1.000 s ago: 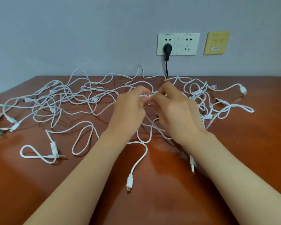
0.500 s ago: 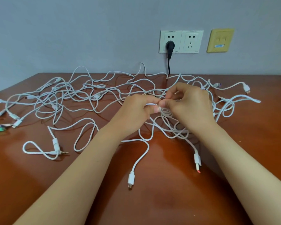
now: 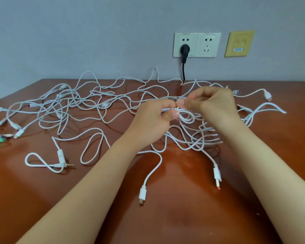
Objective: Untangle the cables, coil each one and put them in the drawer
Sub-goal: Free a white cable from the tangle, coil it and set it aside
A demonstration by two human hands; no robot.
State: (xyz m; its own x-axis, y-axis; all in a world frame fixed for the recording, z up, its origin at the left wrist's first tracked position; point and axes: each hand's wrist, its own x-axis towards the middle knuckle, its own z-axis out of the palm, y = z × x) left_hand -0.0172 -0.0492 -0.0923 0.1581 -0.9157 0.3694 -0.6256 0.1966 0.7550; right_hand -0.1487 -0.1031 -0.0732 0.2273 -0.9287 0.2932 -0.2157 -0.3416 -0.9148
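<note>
The white cables (image 3: 63, 110) lay in one loose tangle across the middle of the frame: thin cords looping over and under one another from the left edge to the right, thickest at centre left and beneath the hands. At the centre a few strands were gathered into a small bundle (image 3: 184, 115) held between both hands. The left hand (image 3: 153, 120) had its fingers curled and its thumb clamped on the bundle; the right hand (image 3: 217, 106), fingers bent together, pinched a strand just beside that thumb. Loose ends trailed toward the bottom of the frame: a white plug (image 3: 142, 194) at lower centre, an orange-tipped plug (image 3: 217, 176) to its right, and a gold audio jack (image 3: 68, 165) at lower left. All of it rested on a glossy reddish-brown table (image 3: 165, 224). On the grey wall at upper right, a black plug (image 3: 184, 50) sat in a double socket (image 3: 208, 44), beside a yellow plate (image 3: 239, 43).
</note>
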